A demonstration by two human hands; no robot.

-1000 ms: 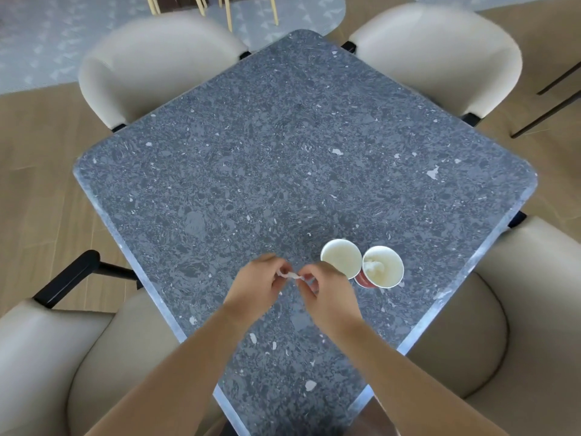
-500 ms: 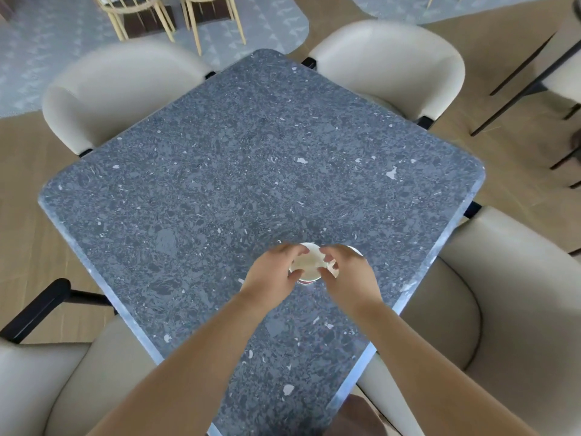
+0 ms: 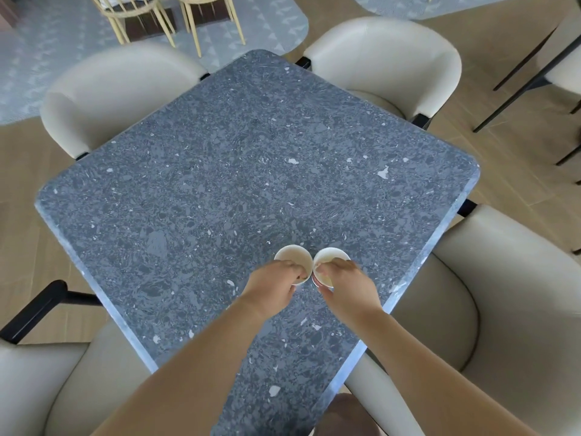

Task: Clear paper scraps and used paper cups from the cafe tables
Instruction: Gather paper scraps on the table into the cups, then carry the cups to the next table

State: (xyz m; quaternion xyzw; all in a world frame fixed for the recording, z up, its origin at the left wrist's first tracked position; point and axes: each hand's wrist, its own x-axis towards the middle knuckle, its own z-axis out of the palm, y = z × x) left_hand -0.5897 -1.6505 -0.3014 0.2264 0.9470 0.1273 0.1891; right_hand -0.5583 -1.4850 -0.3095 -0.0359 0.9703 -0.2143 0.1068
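Observation:
Two white paper cups stand side by side, rims touching, near the right front edge of the dark speckled table (image 3: 220,184). My left hand (image 3: 272,286) grips the near rim of the left cup (image 3: 292,258), with fingertips inside it. My right hand (image 3: 349,286) grips the near rim of the right cup (image 3: 331,258), which has a red band on its side. The paper scrap that I held earlier is not visible; the cups' insides are partly hidden by my fingers.
Cream armchairs surround the table: one at the far left (image 3: 113,89), one at the far right (image 3: 386,58), one at the right (image 3: 509,303), one at the near left (image 3: 63,379). Wooden chairs (image 3: 163,14) stand on a rug beyond. Black table legs (image 3: 518,86) cross the upper right.
A second ago both hands pinched a small paper scrap left of the cups. They then moved over the cups, and each hand now holds one cup's rim.

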